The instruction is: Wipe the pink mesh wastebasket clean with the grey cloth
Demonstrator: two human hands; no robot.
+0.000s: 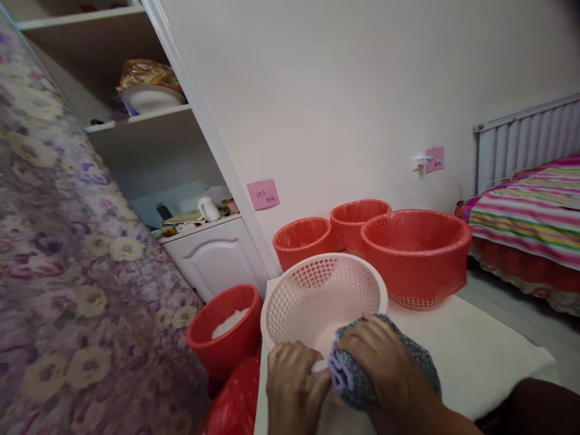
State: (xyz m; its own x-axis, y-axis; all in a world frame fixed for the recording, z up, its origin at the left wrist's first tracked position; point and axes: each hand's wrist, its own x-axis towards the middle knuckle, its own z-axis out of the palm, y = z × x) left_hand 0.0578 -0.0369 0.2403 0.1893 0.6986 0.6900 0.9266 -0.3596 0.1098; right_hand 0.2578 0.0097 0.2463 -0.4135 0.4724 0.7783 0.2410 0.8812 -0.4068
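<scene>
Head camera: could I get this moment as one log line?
left hand: pinching pale piece | right hand: gripping rolled cloth | white basket: on table, partly behind hands

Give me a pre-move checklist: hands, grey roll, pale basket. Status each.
1. Right hand on grey roll: ok, grasping it from above.
2. Left hand free: not ok, pinching a small white piece at the roll's end.
3. Roll fastened: cannot tell, hands cover part of it.
4. Pale basket upright: ok, on the table.
5. Pale basket clear of large red basket: cannot tell, they overlap in view.
</scene>
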